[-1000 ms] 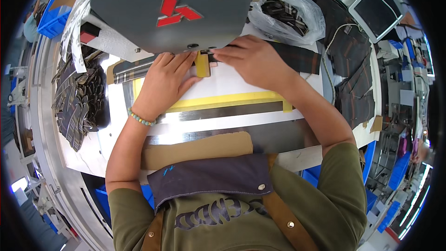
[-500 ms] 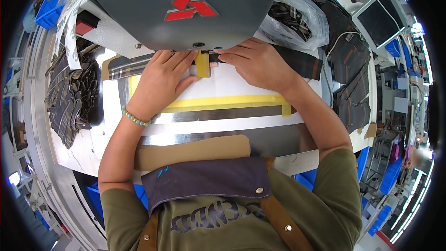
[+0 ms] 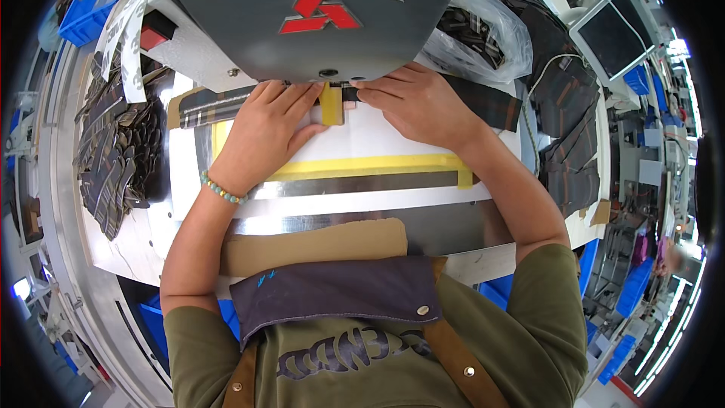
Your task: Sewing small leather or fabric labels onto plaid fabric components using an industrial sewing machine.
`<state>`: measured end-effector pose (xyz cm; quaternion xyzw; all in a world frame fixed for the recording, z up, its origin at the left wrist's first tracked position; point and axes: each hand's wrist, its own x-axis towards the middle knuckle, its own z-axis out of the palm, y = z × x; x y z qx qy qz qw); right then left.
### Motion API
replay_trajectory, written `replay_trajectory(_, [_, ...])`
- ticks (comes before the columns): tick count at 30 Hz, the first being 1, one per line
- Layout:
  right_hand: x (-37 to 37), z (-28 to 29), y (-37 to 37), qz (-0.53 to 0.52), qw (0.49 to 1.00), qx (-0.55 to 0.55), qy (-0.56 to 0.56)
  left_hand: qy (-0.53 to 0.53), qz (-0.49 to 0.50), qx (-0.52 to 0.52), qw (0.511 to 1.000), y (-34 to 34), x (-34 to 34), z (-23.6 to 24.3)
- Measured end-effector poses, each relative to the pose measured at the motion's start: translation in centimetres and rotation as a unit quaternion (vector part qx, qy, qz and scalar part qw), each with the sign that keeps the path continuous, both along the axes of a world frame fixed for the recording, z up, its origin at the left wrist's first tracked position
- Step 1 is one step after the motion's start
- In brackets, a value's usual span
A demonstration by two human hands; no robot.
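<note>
A long dark plaid fabric strip point(image 3: 489, 104) runs left to right beneath the grey head of a sewing machine point(image 3: 249, 38). My left hand point(image 3: 273, 122) lies on its left part, fingers stretched flat and thumb spread out. Close to the needle area, hidden under the head, the fingertips of my right hand point(image 3: 429, 109) pinch the strip, partly out of sight. Between both hands sits a small yellow block-shaped guide point(image 3: 331, 106), beside my left fingertips. Yellow tape point(image 3: 370, 164) crosses the white work surface below my hands.
Stacked plaid pieces point(image 3: 119, 159) lie at the left, with more dark fabric point(image 3: 566, 159) on the right. A clear plastic bag point(image 3: 513, 41) holds dark pieces behind my right hand. A brown cardboard piece point(image 3: 325, 247) lies along the near edge; a screen point(image 3: 613, 30) stands far right.
The machine head appears slightly farther right in the picture, a small shift of the view. Both hands keep nearly the same place and pose on the fabric strip.
</note>
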<state>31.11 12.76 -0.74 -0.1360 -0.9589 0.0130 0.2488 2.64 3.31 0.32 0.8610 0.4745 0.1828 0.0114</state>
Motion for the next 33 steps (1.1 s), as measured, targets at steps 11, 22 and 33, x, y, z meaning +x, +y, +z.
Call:
replay_trajectory(11, [0.01, -0.16, 0.01, -0.016, 1.000, 0.019, -0.010, 0.010, 0.012, 0.005, 1.000, -0.23, 0.19, -0.14])
replay_trajectory(22, [-0.04, 0.07, 0.18, -0.014, 1.000, 0.016, -0.009, 0.006, 0.012, 0.003, 1.000, -0.11, 0.11, -0.19])
replay_trajectory(33, [0.10, 0.00, -0.09, -0.020, 1.000, 0.011, -0.022, 0.011, 0.008, 0.007, 1.000, -0.06, 0.19, -0.12])
